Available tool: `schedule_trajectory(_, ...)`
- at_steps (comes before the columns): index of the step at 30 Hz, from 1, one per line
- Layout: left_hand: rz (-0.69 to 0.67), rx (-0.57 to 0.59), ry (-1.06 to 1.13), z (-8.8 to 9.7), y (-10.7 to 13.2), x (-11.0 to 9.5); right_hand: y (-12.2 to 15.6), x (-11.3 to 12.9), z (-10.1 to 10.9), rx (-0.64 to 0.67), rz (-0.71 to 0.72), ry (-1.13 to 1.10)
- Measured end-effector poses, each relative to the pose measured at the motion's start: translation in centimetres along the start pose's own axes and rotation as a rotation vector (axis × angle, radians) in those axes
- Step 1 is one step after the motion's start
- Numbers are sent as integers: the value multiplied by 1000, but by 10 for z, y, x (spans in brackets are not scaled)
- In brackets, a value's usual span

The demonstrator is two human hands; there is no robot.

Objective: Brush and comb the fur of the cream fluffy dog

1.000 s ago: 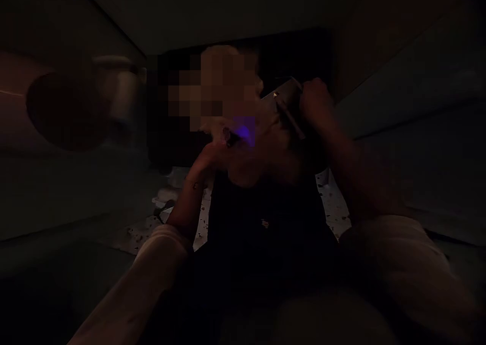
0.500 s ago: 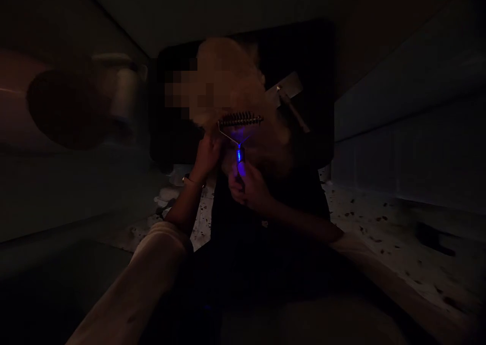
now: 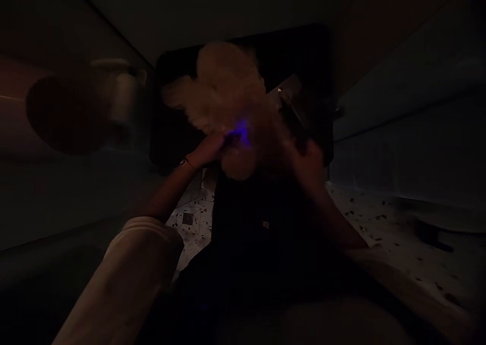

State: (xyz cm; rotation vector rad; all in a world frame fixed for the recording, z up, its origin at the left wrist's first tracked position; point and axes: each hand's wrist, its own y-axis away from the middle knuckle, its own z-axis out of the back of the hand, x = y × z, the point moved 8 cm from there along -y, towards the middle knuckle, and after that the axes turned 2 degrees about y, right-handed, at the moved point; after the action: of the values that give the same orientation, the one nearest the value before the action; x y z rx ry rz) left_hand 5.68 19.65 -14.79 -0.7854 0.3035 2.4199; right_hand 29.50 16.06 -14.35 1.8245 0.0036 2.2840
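In the dim head view, a pale fluffy animal (image 3: 230,72) lies on a black tabletop (image 3: 296,46). My left hand (image 3: 210,146) presses into its fur with curled fingers; their tips are lost in the dark beside a blue glow (image 3: 242,130). What they grip cannot be made out. A rounded tuft of fur (image 3: 238,164) shows just below that hand. My right hand (image 3: 310,163) is smeared by motion at the animal's right side, near a slicker brush (image 3: 286,88) lying on the tabletop. The grooming rake cannot be made out.
Speckled floor tiles (image 3: 190,218) show beyond the table's near edge. A dark round shape (image 3: 64,115) and a pale cylindrical object (image 3: 123,94) are at the left. At the right, a dark object (image 3: 433,236) lies on the floor. Walls stand close around.
My right hand, which held the grooming rake over the fur, has swung right and slightly up. My left hand has shifted slightly right, into the fur. The rake's toothed head is no longer visible.
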Motion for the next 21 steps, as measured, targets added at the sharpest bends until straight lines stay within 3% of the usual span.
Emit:
schedule_trajectory(2, 27, -20, -90, -5, -7, 6, -35, 3, 33, -160, 191, 307)
schedule_trajectory(4, 74, -47, -146, -12, -12, 16, -67, -8, 44, -136, 230, 506)
schedule_trajectory(9, 106, -112, -168, -17, -16, 33, -116, -29, 36, -4, 250, 697)
schedule_trajectory(16, 105, -201, -75, 4, -18, 15, -178, -21, 31, -13, 165, 773)
schedule_trajectory(19, 133, -300, 219, 15, -12, 4, -167, -1, 35, -144, 203, 641)
schedule_trajectory(21, 189, -341, 386, 27, -9, 0, -128, 17, 30, -196, 233, 407)
